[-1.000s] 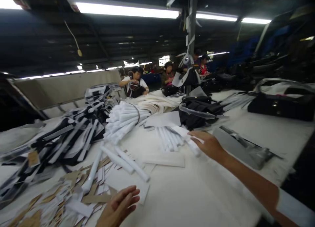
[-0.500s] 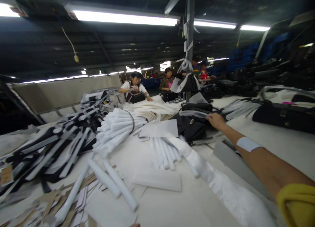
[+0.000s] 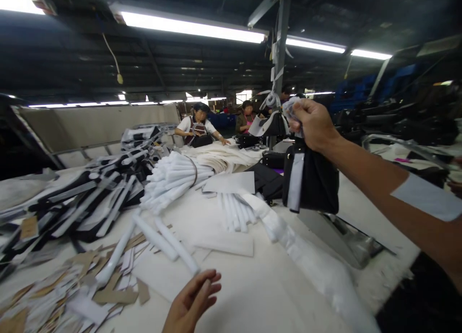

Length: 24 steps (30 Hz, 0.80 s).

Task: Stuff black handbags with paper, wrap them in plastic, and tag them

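My right hand (image 3: 317, 123) is closed around the pale, wrapped handle of a black handbag (image 3: 317, 181), which hangs in the air over the table. A whitish strip (image 3: 296, 181) runs down the bag's near side. Low in the middle, my left hand (image 3: 195, 299) is held over the white tabletop, fingers apart and nothing in them. Close to its fingertips lie white foam tubes (image 3: 176, 241). Below the hanging bag rests a grey flat sheet (image 3: 330, 236). A long strip of white padding (image 3: 306, 256) stretches across the table between my hands.
Black and white strap pieces (image 3: 97, 193) are heaped at left, with a tied bundle of white tubes (image 3: 176, 176) beside them. Cardboard scraps (image 3: 72, 280) cover the near left. A post (image 3: 281, 49) rises at the back. A co-worker (image 3: 200, 126) in a white shirt works across the table.
My right hand has lifted the black handbag off the table by its handle, up and toward me. My left hand has come into view from the bottom edge.
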{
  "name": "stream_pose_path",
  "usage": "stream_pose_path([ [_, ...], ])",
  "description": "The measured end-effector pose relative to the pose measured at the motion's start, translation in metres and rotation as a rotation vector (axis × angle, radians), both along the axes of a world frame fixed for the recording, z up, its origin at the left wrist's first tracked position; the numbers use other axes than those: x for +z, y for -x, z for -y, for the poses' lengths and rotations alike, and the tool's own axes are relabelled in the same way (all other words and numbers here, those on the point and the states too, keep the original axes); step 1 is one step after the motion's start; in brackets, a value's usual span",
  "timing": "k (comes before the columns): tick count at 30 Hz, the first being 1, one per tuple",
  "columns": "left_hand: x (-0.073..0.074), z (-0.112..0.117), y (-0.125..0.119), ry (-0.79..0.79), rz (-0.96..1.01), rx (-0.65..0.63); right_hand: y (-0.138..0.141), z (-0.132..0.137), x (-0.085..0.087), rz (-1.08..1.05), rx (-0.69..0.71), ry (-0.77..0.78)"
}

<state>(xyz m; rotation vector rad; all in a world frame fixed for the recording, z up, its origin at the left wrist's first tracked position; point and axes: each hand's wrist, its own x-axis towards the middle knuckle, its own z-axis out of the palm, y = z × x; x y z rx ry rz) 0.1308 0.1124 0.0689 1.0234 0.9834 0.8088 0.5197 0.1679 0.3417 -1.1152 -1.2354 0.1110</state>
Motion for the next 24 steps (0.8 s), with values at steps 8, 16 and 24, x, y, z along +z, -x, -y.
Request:
stream_pose_path([
  [8,0.003,0.045,0.033,-0.068,0.018,0.117,0.167,0.109,-0.019,-0.778,0.761,0.107],
  [16,0.030,0.101,0.141,-0.392,-0.299,0.349,0.208,0.106,-0.151,-0.812,0.442,0.144],
  [24,-0.005,0.113,0.161,-0.752,-0.845,0.172,0.192,0.123,-0.252,0.038,0.088,0.490],
])
